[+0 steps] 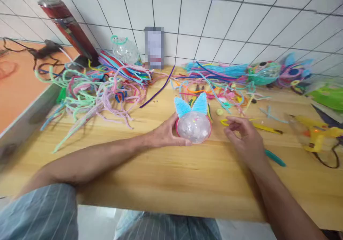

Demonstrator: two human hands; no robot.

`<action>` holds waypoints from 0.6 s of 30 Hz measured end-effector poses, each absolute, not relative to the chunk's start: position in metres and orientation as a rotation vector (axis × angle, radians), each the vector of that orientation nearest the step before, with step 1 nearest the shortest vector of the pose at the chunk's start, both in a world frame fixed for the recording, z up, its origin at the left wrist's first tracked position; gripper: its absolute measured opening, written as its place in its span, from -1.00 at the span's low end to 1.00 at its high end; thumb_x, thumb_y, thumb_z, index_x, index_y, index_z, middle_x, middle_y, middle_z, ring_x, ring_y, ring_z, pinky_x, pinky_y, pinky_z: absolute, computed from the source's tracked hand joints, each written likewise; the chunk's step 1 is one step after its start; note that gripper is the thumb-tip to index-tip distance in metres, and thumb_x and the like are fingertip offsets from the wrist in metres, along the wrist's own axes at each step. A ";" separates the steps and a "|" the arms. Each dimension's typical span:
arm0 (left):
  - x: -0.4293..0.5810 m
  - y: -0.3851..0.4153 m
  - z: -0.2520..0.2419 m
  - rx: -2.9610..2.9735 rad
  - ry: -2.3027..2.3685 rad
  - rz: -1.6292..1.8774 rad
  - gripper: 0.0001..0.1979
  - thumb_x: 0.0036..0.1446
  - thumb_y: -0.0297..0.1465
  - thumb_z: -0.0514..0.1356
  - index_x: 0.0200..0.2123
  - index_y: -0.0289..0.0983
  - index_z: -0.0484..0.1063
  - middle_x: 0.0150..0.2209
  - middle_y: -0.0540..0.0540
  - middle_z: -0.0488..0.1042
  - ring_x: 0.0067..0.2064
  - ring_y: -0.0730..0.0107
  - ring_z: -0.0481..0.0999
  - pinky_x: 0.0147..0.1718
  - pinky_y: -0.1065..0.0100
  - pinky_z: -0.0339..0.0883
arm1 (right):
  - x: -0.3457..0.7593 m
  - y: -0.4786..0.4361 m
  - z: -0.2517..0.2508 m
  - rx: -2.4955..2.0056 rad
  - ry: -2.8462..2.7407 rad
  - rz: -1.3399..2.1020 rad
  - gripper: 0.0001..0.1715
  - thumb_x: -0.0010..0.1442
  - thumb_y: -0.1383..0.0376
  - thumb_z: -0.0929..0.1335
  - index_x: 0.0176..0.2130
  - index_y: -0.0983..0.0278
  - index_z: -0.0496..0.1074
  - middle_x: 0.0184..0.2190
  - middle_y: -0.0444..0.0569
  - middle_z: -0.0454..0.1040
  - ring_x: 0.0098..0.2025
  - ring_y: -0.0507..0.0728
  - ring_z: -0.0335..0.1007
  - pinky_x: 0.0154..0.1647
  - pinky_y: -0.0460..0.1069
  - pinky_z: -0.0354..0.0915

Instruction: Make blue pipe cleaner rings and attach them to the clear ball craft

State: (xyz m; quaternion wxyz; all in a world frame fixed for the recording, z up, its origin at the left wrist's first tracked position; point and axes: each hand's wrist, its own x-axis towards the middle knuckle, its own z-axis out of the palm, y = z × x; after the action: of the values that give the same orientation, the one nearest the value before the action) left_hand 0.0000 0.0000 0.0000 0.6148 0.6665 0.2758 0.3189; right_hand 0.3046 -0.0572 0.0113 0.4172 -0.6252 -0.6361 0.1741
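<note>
A clear plastic ball [194, 127] with a pink rim and two light-blue fuzzy ears [190, 106] rests on the wooden table [166, 175] in the middle. My left hand [165, 133] curls around the ball's left side and holds it. My right hand [244, 136] hovers just right of the ball, fingers loosely curled and pinched near a small yellow pipe-cleaner piece [225, 122]; whether it grips that piece is unclear.
Heaps of coloured pipe cleaners [96, 89] cover the back of the table. A yellow glue gun [316, 134] lies at the right, a second clear ball [125, 49] and a red cylinder [66, 27] stand at the back left. A teal stick [274, 157] lies beside my right wrist.
</note>
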 end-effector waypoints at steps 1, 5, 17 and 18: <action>0.001 0.000 -0.001 1.528 0.641 0.728 0.00 -0.10 -0.17 0.56 0.32 -0.24 0.17 0.32 -0.31 0.37 0.34 -0.15 0.40 0.34 -0.05 0.29 | 0.306 -0.059 0.012 -1.595 -1.580 0.452 -0.68 0.23 0.17 0.45 -0.01 0.14 0.57 -0.20 -0.04 0.62 -0.19 0.17 0.56 -0.04 0.13 0.43; 0.004 -0.001 -0.001 1.515 0.658 0.713 -0.02 -0.10 -0.13 0.55 0.30 -0.25 0.18 0.30 -0.33 0.39 0.33 -0.17 0.41 0.33 -0.09 0.30 | 0.304 -0.070 0.019 -1.647 -1.533 0.530 -0.77 0.32 0.13 0.39 -0.09 0.12 0.60 -0.33 -0.10 0.61 -0.32 0.14 0.53 -0.18 0.09 0.41; 0.006 -0.003 0.001 1.634 0.675 0.743 -0.03 -0.08 -0.08 0.55 0.30 -0.23 0.21 0.28 -0.30 0.42 0.31 -0.14 0.43 0.35 -0.09 0.30 | 0.281 -0.073 0.028 -1.332 -1.239 1.086 -0.67 0.24 -0.02 0.47 -0.32 0.16 0.46 -0.45 -0.15 0.51 -0.43 0.07 0.39 -0.33 0.01 0.34; 0.006 -0.003 0.000 1.638 0.667 0.747 -0.04 -0.08 -0.09 0.55 0.30 -0.23 0.21 0.27 -0.30 0.42 0.31 -0.13 0.44 0.34 -0.09 0.30 | 0.281 -0.074 0.028 -1.324 -1.230 1.098 -0.66 0.25 -0.01 0.47 -0.35 0.16 0.44 -0.45 -0.15 0.49 -0.43 0.07 0.38 -0.32 0.01 0.33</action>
State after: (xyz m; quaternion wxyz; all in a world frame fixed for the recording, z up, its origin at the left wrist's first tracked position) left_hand 0.0058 -0.0032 0.0005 0.5735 0.6991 0.2846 0.3185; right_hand 0.2814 -0.0736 0.0280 0.4911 -0.5454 -0.5067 0.4523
